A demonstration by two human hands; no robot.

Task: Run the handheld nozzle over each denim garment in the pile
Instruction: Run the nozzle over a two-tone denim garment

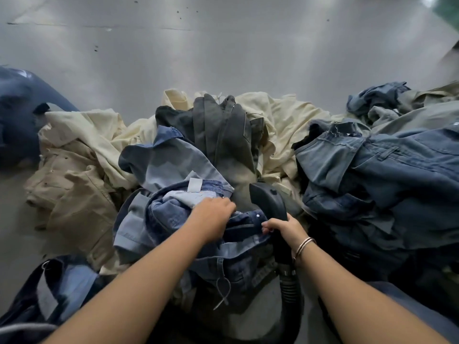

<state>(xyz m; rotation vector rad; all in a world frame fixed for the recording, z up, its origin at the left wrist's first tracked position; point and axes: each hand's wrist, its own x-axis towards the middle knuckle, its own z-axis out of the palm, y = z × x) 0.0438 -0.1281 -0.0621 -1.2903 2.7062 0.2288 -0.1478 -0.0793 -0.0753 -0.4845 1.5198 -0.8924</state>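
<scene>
We see grey glossy floor (223, 50), clothes pile (248, 135) across it. Left hand (213, 217) grip holds jeans (173, 214); right hand (283, 229) grip wraps black nozzle (267, 199).

A grey, glossy floor (223, 53) carries a spread pile of garments. Cream and khaki garments (82, 155) lie at the left and far middle, a dark grey garment (223, 135) on top at centre, blue denim jeans (387, 170) heaped at the right, and more denim (62, 281) near left.
</scene>
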